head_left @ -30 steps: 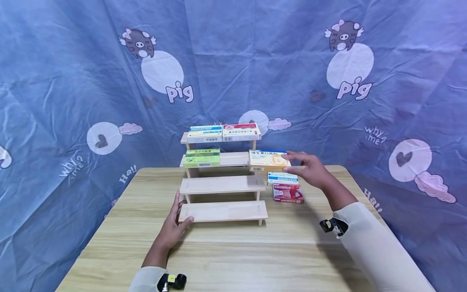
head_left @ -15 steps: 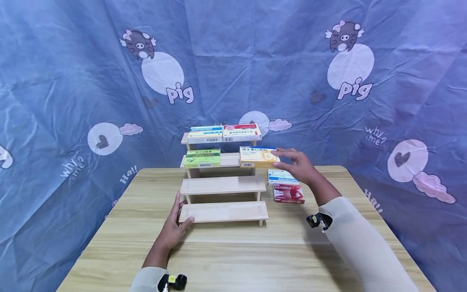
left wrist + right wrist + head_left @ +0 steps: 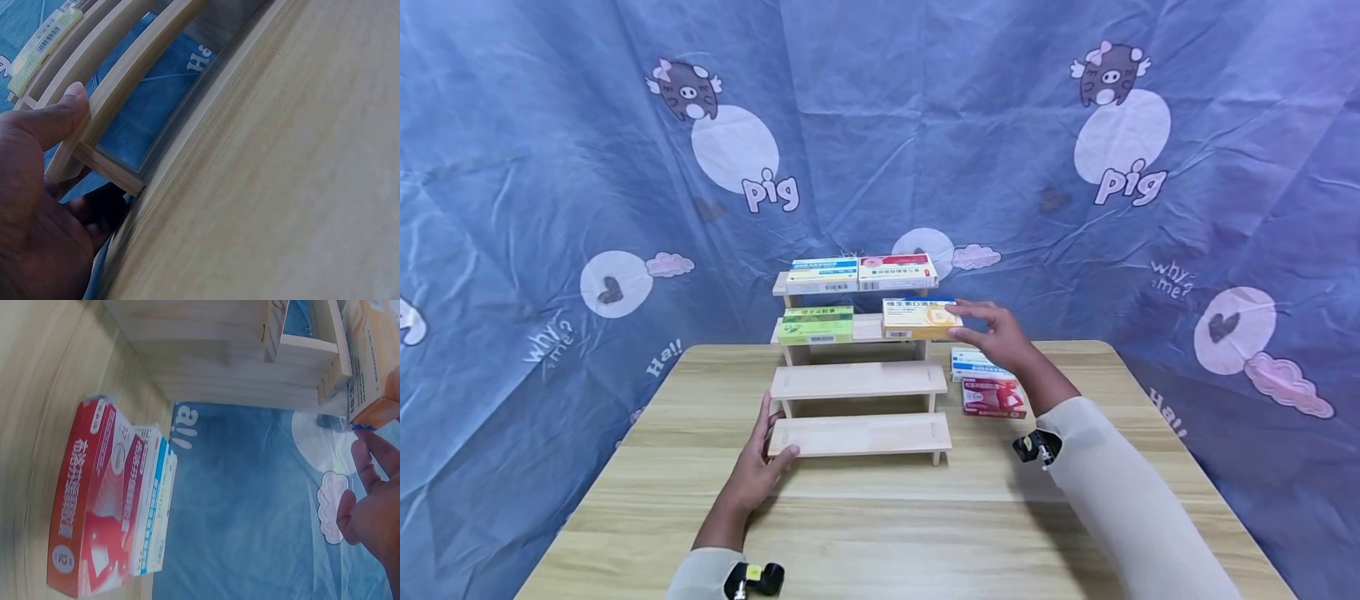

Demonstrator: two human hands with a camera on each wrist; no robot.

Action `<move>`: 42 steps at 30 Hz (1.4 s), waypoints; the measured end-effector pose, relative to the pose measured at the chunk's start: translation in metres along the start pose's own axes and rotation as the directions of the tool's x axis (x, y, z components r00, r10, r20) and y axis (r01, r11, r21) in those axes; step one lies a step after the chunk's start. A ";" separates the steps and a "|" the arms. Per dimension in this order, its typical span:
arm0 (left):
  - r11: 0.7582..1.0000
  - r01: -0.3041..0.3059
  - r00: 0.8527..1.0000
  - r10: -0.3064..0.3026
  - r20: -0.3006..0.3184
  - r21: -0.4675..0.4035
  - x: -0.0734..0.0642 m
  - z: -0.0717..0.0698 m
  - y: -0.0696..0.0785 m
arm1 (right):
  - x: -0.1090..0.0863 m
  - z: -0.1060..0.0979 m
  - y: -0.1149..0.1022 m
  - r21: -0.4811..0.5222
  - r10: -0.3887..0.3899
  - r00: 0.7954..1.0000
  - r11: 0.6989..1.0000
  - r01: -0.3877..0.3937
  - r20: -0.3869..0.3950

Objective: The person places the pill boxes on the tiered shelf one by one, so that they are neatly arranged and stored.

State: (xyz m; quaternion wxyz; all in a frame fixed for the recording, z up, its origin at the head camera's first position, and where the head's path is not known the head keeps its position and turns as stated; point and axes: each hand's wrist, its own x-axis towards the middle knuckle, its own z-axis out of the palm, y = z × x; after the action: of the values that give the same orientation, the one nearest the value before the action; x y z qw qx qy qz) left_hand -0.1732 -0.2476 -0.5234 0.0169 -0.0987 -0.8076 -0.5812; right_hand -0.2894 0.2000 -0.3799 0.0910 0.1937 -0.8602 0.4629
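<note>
A four-step wooden display rack (image 3: pixel 857 380) stands on the table. My left hand (image 3: pixel 752 473) grips the left end of its lowest step, thumb on top and fingers behind and beneath, as the left wrist view shows. On the second step from the top, my right hand (image 3: pixel 1006 340) pinches the right end of a yellow-and-white medicine box (image 3: pixel 917 319) between thumb and fingers. That box overlaps the step's right end. A green medicine box (image 3: pixel 816 327) lies at the left of the same step, with a gap between the two.
Side by side on the top step lie a blue-and-white medicine box (image 3: pixel 822 277) and a red-and-white one (image 3: pixel 897 273). Right of the rack, a red medicine box (image 3: pixel 94 500) lies in front of another blue-and-white box (image 3: pixel 153 506) on the table (image 3: pixel 880 533). Behind hangs a blue curtain (image 3: pixel 880 125).
My right hand has carried the yellow-and-white medicine box leftward, from beyond the rack's right end onto the second step from the top. The left hand has stayed at the lowest step.
</note>
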 end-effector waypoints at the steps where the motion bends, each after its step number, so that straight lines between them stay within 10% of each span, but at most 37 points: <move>1: 1.000 -0.005 1.000 0.005 0.001 0.001 0.000 0.000 0.000 | 0.001 0.002 -0.001 0.001 -0.001 1.000 1.000 0.001 -0.001; 42: 1.000 -0.004 1.000 0.004 -0.005 0.007 0.001 0.000 -0.002 | 0.023 0.039 -0.008 0.045 0.077 0.997 0.996 -0.077 0.006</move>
State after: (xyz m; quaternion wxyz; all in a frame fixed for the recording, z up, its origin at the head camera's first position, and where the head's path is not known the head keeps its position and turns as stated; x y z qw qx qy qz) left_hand -0.1745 -0.2478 -0.5258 0.0205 -0.0990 -0.8093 -0.5786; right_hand -0.3060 0.1582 -0.3880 0.0666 0.1633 -0.8567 0.4847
